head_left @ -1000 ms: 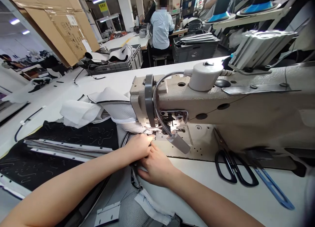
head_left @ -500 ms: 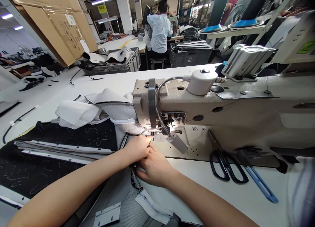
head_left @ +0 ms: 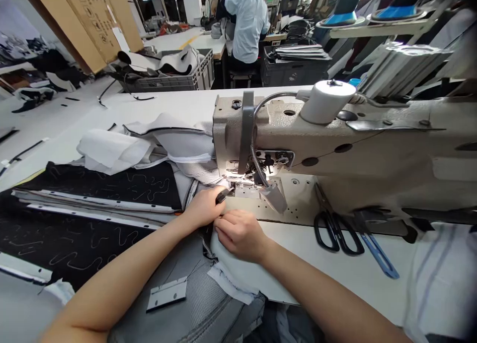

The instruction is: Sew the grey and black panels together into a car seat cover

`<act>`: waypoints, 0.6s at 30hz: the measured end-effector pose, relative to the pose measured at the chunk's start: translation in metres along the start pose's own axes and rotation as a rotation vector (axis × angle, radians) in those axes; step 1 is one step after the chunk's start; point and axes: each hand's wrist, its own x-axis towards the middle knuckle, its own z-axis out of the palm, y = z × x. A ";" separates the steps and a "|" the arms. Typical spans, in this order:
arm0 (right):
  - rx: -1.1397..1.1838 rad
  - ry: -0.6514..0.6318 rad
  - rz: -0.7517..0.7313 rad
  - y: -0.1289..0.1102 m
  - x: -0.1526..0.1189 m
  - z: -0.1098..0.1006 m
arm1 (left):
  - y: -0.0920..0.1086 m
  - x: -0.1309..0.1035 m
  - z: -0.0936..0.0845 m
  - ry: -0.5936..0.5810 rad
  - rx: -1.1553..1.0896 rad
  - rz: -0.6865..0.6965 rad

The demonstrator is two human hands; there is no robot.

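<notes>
Grey mesh fabric panel with a white-backed edge [head_left: 208,303], lying on the white worktable [head_left: 335,278] and feeding under the lit needle area of the beige industrial sewing machine [head_left: 335,154]. The needle itself is lost in glare. Left hand [head_left: 203,207] pinches a small dark piece at the seam; right hand [head_left: 240,234], fingers curled, presses the fabric edge just beside it. Black-handled scissors [head_left: 337,234] lie well apart, rightward.
</notes>
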 end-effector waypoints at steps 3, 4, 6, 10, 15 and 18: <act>-0.042 -0.014 -0.020 -0.003 0.000 0.002 | -0.004 -0.002 0.004 0.017 -0.041 0.003; -0.044 -0.017 -0.014 -0.004 0.001 0.003 | -0.004 -0.001 0.005 0.014 -0.049 0.015; -0.032 -0.018 0.014 -0.004 0.004 0.005 | -0.005 0.000 0.005 0.016 -0.071 0.041; -0.028 -0.019 0.045 -0.008 0.000 0.002 | -0.016 -0.005 0.002 0.042 -0.111 0.069; 0.121 0.025 0.198 -0.022 0.002 0.012 | -0.037 -0.045 -0.027 0.211 -0.451 0.051; 0.531 0.224 0.492 -0.038 0.040 0.041 | -0.041 -0.085 -0.062 0.304 -0.617 -0.053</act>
